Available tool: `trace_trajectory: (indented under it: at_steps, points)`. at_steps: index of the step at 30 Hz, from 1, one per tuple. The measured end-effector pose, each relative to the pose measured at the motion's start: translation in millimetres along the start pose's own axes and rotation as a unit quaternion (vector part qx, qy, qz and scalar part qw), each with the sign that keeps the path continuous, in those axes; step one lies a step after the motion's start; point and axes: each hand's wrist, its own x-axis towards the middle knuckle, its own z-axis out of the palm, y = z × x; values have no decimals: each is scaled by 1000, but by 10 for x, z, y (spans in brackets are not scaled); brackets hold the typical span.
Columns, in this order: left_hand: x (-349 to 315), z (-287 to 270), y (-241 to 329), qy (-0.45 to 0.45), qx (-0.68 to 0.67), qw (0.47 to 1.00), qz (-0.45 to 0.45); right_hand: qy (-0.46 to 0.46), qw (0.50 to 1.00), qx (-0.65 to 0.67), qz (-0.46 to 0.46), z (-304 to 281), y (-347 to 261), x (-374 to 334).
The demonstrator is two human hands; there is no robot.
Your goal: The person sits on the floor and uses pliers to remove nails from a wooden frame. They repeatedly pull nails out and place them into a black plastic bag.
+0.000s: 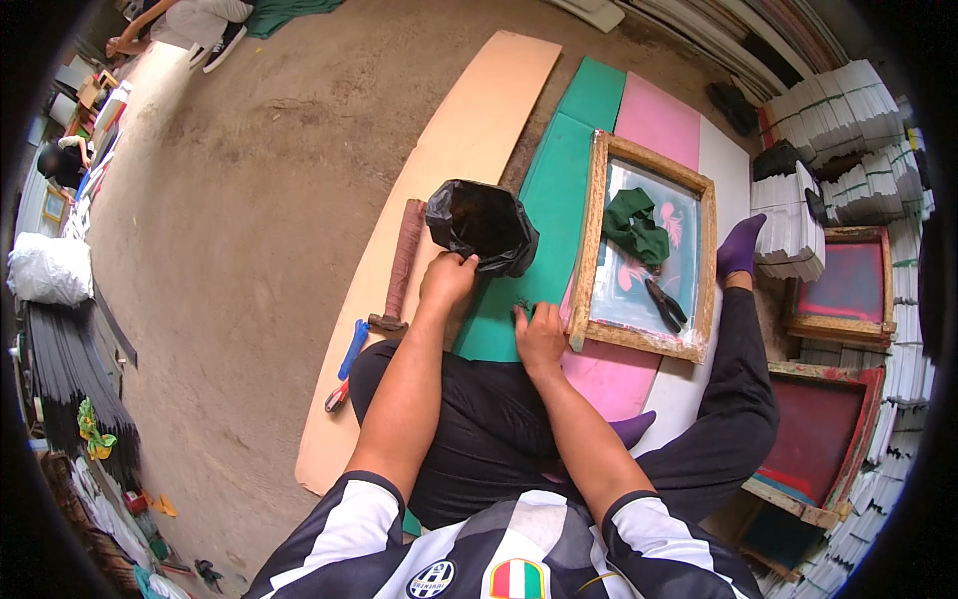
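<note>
The rim of an open black plastic bag (483, 228) is pinched in my left hand (449, 280). My right hand (541, 335) rests low over the green sheet (552, 170), fingers curled in beside a few small dark scraps (523, 304). Whatever those fingertips hold is too small to tell. Right of that hand lies a wooden-framed printing screen (647, 340). On its mesh are a crumpled dark green cloth (637, 226) and black-handled pliers (666, 305). A hammer (404, 262) with a wrapped handle lies left of the bag, near a blue-handled tool (353, 347).
Under these things run a peach board (469, 110), a pink sheet (657, 118) and a white sheet (725, 165). Stacks of white paper (833, 110) and more wooden frames (843, 277) line the right. Another person (205, 25) sits at the far left.
</note>
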Motion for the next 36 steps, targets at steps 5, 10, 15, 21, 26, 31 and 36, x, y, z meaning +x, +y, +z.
trace_trajectory:
  at_steps: [5,10,15,21,26,31,36]
  points:
    - [18,-10,-15,-18,-14,1000,-12,2,1000,-22,3,98,-71,77]
    - [-9,-6,25,-1,-8,1000,-7,7,1000,-17,-14,164,-48,91]
    - [-9,-18,5,-10,-10,1000,-1,37,999,19,-32,120,-93,91]
    - [-16,-23,10,-6,-7,1000,5,5,999,31,-22,150,-101,93]
    - [-26,-27,17,3,-1,1000,16,43,997,49,-42,102,-141,41]
    - [-30,-41,27,-6,-4,1000,6,21,998,37,-48,182,-101,78]
    - [-4,-7,-15,0,-11,1000,4,-7,996,84,5,170,-134,102]
